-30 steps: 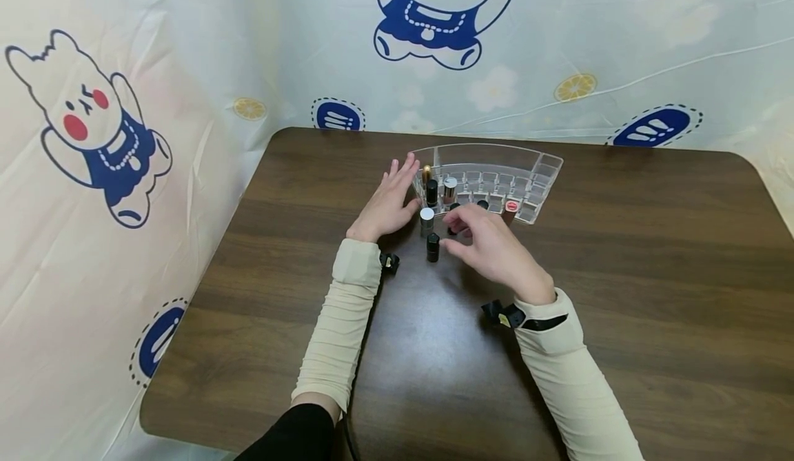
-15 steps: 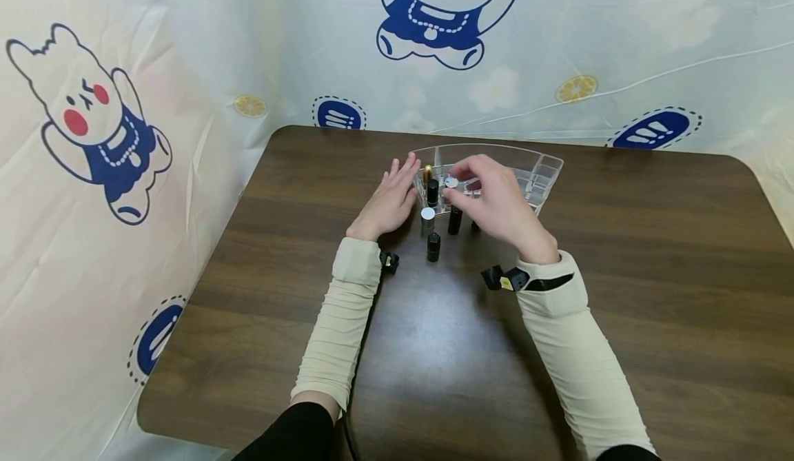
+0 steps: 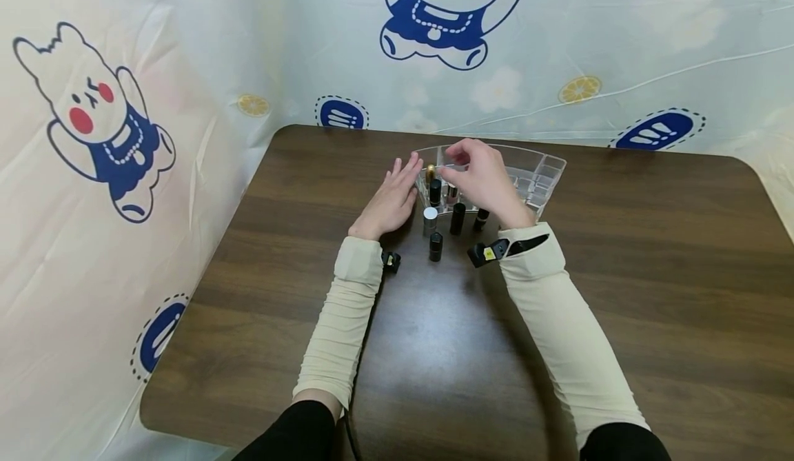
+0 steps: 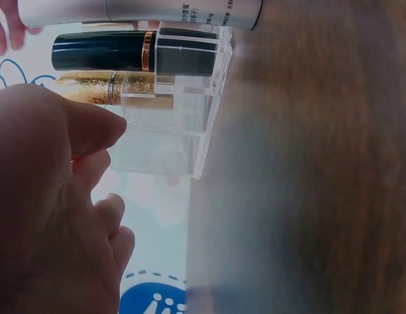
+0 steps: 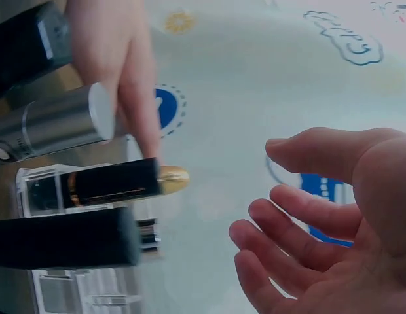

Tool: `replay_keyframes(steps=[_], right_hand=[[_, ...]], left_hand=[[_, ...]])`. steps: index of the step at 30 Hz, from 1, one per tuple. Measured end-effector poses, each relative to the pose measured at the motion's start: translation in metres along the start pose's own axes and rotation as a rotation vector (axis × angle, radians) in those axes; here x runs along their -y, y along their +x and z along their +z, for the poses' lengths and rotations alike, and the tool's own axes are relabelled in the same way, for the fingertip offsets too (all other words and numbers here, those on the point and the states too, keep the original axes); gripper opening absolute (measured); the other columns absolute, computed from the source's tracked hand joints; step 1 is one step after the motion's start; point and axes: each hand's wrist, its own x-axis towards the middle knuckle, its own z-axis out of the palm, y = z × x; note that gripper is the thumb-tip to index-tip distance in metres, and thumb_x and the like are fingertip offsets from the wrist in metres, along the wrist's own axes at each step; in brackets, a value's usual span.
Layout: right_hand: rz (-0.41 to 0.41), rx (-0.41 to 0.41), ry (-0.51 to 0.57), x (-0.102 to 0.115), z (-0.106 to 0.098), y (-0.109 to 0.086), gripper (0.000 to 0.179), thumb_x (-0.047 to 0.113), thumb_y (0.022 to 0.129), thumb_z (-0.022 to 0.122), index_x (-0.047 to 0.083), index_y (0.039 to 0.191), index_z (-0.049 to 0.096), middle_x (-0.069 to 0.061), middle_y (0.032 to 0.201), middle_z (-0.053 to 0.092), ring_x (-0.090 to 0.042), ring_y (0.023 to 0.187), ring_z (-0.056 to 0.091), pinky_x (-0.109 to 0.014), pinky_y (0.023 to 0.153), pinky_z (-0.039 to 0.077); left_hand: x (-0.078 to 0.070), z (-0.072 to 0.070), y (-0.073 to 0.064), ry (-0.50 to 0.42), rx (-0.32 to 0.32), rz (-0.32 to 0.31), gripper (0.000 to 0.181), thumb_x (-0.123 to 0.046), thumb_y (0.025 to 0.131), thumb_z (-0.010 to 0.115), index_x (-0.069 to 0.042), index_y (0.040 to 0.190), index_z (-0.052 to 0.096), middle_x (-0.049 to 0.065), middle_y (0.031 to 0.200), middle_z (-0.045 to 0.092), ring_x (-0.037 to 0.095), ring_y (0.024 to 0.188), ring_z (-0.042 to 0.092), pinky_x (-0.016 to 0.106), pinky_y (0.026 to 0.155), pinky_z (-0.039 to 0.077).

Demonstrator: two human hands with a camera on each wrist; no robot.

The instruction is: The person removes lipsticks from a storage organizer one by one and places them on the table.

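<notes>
A clear acrylic organizer [image 3: 549, 171] stands at the table's back, with a gold lipstick [image 3: 431, 173] and a black lipstick [image 3: 435, 192] upright in its left slots. A lipstick with a shiny metallic case [image 3: 452, 194] stands just right of them. My left hand [image 3: 391, 202] lies along the organizer's left side, fingers extended. Above the front slots hovers my right hand [image 3: 480, 175]. In the right wrist view that hand [image 5: 334, 229] has its thumb and loosely bent fingers apart, with nothing between them. Its wrist hides part of the organizer's right front.
In front of the organizer stand a silver tube [image 3: 430, 220], a small black bottle [image 3: 436, 247], a black tube [image 3: 457, 218] and another dark tube [image 3: 480, 219]. Brown wooden table [image 3: 651, 295] stretches around them. A printed curtain [image 3: 279, 34] hangs behind.
My right hand has moved from the tubes in front, up over the metallic lipstick, then slightly farther back and higher. The left hand has stayed in place.
</notes>
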Motion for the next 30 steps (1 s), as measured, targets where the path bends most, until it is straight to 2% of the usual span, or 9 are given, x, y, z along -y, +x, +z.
replay_keyframes(steps=[9, 16, 20, 24, 30], right_hand=[[0.069, 0.064, -0.056, -0.006, 0.019, 0.015, 0.039, 0.025, 0.091, 0.065, 0.003, 0.122, 0.060, -0.015, 0.124, 0.061, -0.031, 0.114, 0.054, -0.045, 0.098, 0.044], [0.109, 0.030, -0.126, -0.007, 0.028, 0.021, 0.042, 0.030, 0.087, 0.069, 0.005, 0.120, 0.063, -0.011, 0.121, 0.065, -0.031, 0.120, 0.051, -0.048, 0.101, 0.035], [0.141, 0.031, -0.164, -0.007, 0.033, 0.023, 0.043, 0.034, 0.086, 0.069, 0.006, 0.119, 0.064, -0.008, 0.121, 0.065, -0.032, 0.120, 0.048, -0.049, 0.099, 0.032], [0.170, 0.026, -0.173, -0.008, 0.036, 0.024, 0.041, 0.033, 0.086, 0.069, 0.007, 0.116, 0.064, -0.009, 0.120, 0.064, -0.033, 0.117, 0.046, -0.052, 0.099, 0.028], [0.202, 0.002, -0.175, -0.010, 0.041, 0.025, 0.039, 0.039, 0.086, 0.069, 0.008, 0.110, 0.065, -0.008, 0.114, 0.064, -0.035, 0.113, 0.045, -0.056, 0.099, 0.025]], left_hand=[[0.000, -0.001, 0.000, 0.008, 0.002, -0.007, 0.059, -0.016, 0.104, 0.035, -0.016, 0.157, 0.011, -0.005, 0.164, -0.001, 0.024, 0.151, -0.006, 0.045, 0.124, 0.005], [0.001, -0.001, -0.001, 0.012, -0.006, 0.006, 0.059, -0.017, 0.104, 0.036, -0.015, 0.157, 0.012, -0.004, 0.164, 0.001, 0.029, 0.152, -0.001, 0.045, 0.124, 0.005], [0.001, -0.001, -0.001, 0.003, -0.004, 0.005, 0.059, -0.016, 0.104, 0.036, -0.016, 0.157, 0.012, -0.004, 0.164, 0.001, 0.026, 0.152, -0.004, 0.044, 0.124, 0.005], [0.000, -0.002, -0.002, 0.000, -0.004, 0.006, 0.059, -0.016, 0.104, 0.036, -0.016, 0.157, 0.011, -0.004, 0.164, 0.001, 0.024, 0.151, -0.005, 0.044, 0.124, 0.004], [0.000, -0.003, -0.002, -0.002, -0.008, 0.015, 0.059, -0.015, 0.103, 0.036, -0.015, 0.157, 0.012, -0.002, 0.164, 0.002, 0.029, 0.152, -0.001, 0.045, 0.124, 0.006]])
